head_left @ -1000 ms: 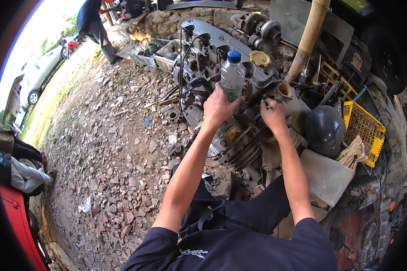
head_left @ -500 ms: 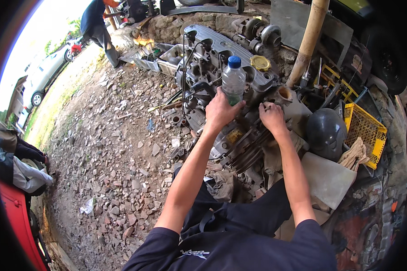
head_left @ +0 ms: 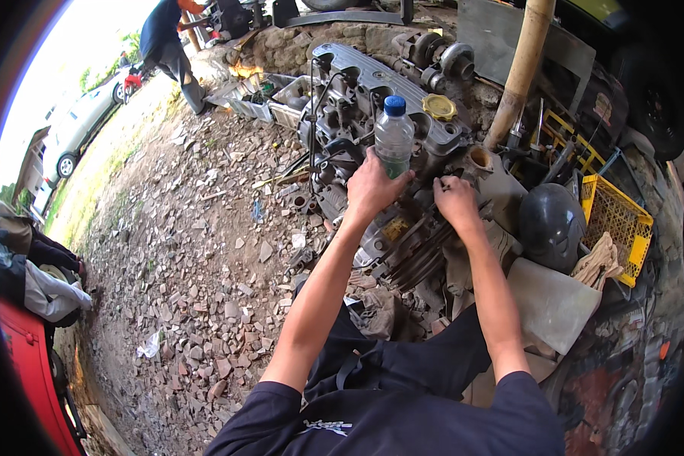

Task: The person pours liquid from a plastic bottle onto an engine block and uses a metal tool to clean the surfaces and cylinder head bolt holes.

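Note:
My left hand (head_left: 374, 186) is wrapped round the lower part of a clear plastic bottle (head_left: 394, 139) with a blue cap, held upright over the engine (head_left: 342, 121). Some greenish liquid shows low in the bottle. To its right, my right hand (head_left: 457, 201) is closed, its fingers curled at the engine's near side. A small dark spot shows at those fingertips; I cannot make out what they grip. Beyond the bottle, a yellow round cap (head_left: 439, 107) sits by the long grey engine cover (head_left: 380, 74). Belts and pulleys (head_left: 414, 262) lie below my hands.
A bamboo pole (head_left: 520, 72) rises at the right behind the engine. A black helmet (head_left: 551, 226), a yellow crate (head_left: 619, 228) and a grey panel (head_left: 551, 300) lie right of me. Broken stones (head_left: 197, 304) cover the ground to the left. Another person (head_left: 167, 45) stands far left.
My right hand has shifted very slightly left, toward the bottle. My left hand keeps its hold on the bottle. The whole view has drifted a little.

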Demonstrator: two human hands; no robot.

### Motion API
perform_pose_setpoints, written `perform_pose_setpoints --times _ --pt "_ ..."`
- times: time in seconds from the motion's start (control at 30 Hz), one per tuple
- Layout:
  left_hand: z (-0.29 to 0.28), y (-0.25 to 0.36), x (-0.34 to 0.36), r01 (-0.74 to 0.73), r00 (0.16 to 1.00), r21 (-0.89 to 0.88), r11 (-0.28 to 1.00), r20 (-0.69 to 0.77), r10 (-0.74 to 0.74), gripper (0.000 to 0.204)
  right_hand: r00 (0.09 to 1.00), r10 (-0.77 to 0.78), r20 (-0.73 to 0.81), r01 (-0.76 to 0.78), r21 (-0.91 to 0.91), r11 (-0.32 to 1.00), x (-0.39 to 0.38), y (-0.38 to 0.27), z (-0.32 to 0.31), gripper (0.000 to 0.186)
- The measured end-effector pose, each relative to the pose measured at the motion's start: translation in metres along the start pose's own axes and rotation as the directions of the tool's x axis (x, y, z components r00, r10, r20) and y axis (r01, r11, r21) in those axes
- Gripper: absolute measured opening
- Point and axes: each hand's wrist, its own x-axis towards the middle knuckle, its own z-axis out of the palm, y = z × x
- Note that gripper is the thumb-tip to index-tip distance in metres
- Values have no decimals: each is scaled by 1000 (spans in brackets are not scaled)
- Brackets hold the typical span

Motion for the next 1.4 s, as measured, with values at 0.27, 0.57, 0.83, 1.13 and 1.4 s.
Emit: perform_pose_setpoints --times 0.27,0.57,0.83,1.13,1.4 --pt "3 9 0 -9 1000 -12 1000 9 9 88 996 -85 -2 84 -143 986 -3 19 10 25" --pt "3 7 1 -23 1000 -31 999 -1 22 86 973 -69 221 110 -180 977 7 31 21 25" --pt "2 9 -1 5 999 -32 999 42 -4 87 984 -26 177 52 -144 988 8 25 10 29" --pt "5 9 3 3 1000 -18 1000 29 -3 88 970 -120 213 148 -123 981 9 40 18 32" --pt "2 9 1 1 1000 -2 1000 6 -1 90 982 -117 151 135 -115 984 6 50 35 33"
